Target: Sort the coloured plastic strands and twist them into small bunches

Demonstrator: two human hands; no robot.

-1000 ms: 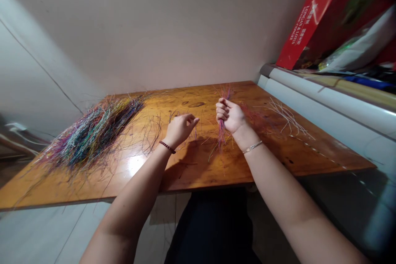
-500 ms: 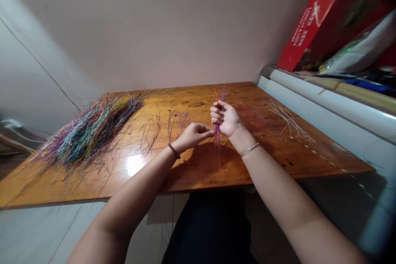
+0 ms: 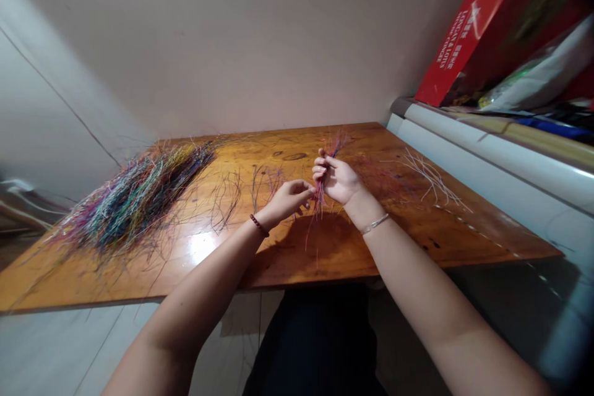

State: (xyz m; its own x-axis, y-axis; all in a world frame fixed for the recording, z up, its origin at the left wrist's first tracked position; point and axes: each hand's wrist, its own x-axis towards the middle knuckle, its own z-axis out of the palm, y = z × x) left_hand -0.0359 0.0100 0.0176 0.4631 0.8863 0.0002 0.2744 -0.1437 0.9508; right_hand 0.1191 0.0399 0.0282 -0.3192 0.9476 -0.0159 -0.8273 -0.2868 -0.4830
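My right hand is closed around a small bundle of thin pink, red and purple wires, held above the wooden table. The bundle's ends fan out above and below the fist. At the bundle's lower left side is my left hand, its thumb and forefinger pinched together at the strands. Whether a strand is between those fingertips is too small to tell. A large pile of many-coloured wires lies on the left of the table.
Loose dark and purple wires lie left of my hands on the wooden table. White wires and faint red ones lie to the right. A red box stands at the upper right.
The bundle in my right hand has tilted, its lower end swinging left. My left hand has shifted slightly left and up, and a few strands hang lower.
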